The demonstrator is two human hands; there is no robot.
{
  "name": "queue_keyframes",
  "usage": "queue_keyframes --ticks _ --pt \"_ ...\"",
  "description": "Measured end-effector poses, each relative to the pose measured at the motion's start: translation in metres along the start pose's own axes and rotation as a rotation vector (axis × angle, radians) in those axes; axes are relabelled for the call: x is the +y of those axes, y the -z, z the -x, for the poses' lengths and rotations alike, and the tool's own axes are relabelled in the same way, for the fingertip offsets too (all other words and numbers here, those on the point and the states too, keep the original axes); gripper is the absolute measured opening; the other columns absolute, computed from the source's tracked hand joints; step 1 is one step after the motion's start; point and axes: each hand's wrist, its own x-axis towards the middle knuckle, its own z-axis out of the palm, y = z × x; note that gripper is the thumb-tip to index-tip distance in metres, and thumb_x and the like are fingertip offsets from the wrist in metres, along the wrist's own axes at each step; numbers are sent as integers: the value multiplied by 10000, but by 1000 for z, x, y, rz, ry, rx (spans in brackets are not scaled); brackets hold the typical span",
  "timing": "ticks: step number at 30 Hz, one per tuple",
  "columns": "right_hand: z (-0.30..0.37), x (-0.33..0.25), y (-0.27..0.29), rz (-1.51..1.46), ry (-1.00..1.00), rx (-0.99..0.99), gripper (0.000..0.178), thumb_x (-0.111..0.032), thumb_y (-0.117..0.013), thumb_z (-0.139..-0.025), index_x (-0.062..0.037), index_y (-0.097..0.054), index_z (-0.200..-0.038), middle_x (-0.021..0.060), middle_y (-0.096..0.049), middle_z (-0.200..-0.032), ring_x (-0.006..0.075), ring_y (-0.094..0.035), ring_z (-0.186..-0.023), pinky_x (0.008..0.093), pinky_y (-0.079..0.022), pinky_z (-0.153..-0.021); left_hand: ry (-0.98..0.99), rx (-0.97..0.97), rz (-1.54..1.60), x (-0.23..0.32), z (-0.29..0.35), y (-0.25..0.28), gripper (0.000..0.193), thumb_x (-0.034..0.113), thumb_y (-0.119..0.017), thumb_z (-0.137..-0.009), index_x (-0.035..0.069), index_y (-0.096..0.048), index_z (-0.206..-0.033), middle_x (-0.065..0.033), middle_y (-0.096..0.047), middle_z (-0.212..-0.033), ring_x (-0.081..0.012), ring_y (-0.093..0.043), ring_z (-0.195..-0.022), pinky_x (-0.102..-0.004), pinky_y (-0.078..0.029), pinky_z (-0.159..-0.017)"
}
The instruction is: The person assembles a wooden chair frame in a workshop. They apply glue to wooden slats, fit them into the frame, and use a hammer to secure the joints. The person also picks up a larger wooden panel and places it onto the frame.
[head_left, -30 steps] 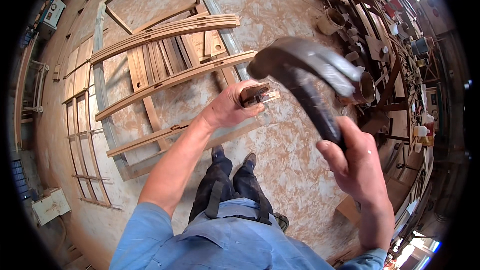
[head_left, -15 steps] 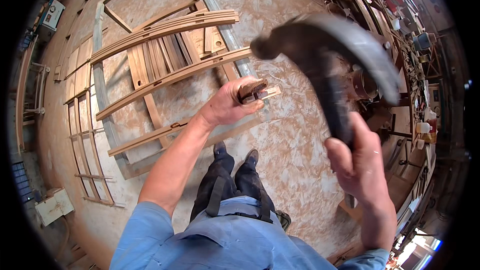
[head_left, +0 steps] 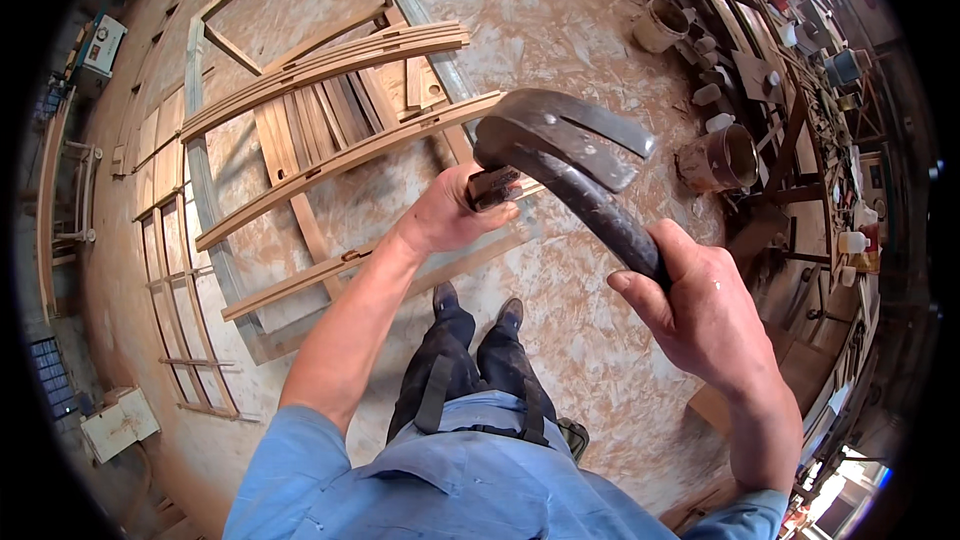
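My right hand [head_left: 710,320] is wrapped round the dark handle of a claw hammer [head_left: 590,195]. The hammer's head is beside and above my left fist, its claw pointing right. My left hand [head_left: 442,215] is closed round a chisel [head_left: 490,190], whose worn brown handle end shows above the fist; its blade is hidden. Beneath that fist runs the nearest wooden rail [head_left: 300,288], its pale end just showing past my fingers. Farther off lie a second slotted rail [head_left: 345,155] and a bundle of slotted rails [head_left: 330,65].
The rails lie across a grey metal frame [head_left: 205,190] with boards [head_left: 320,120] below. A wooden lattice [head_left: 185,290] lies on the left. Buckets [head_left: 722,158] and a cluttered rack [head_left: 800,130] stand on the right. My shoes [head_left: 510,313] are on the dusty floor.
The hammer has come down and left from its raised, blurred position, its head now close to my left fist. My left hand stays nearly in place, still gripping the chisel.
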Motion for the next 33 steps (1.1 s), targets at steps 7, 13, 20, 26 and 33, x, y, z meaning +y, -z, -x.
queue_keyframes --ticks 7,13,20,26,33 --pt "1 -3 3 -119 -78 3 294 -247 -672 -865 -1 -516 -899 196 -521 -613 369 -555 -570 428 -425 -530 -24 56 -3 6 -2 -4 105 4 -667 -817 46 -587 -871 72 -478 -688 -40 -421 -655 -237 -398 -579" --pt "0 -3 7 -77 35 33 299 -255 -666 -867 1 -512 -884 214 -526 -620 400 -554 -595 444 -422 -538 -20 27 -35 8 0 -1 120 6 -677 -808 42 -594 -886 61 -493 -699 -44 -434 -667 -242 -404 -587" --pt "-4 1 6 -19 10 -25 289 -239 -664 -869 5 -511 -877 205 -531 -615 386 -549 -571 440 -416 -524 63 21 -47 9 0 -3 119 2 -666 -811 49 -576 -872 55 -477 -725 -46 -432 -694 -231 -399 -615" --pt "1 -2 4 -131 -35 -23 308 -255 -658 -874 10 -503 -849 214 -532 -615 393 -547 -573 448 -411 -524 10 40 -33 5 0 -4 141 3 -681 -801 54 -566 -864 57 -460 -738 -43 -427 -709 -220 -399 -634" --pt "-6 0 5 -74 -32 -68 323 -258 -654 -877 15 -489 -826 222 -523 -611 416 -544 -594 462 -403 -529 113 56 -58 9 2 -3 112 11 -689 -810 29 -605 -881 80 -519 -745 -35 -463 -709 -210 -419 -637"
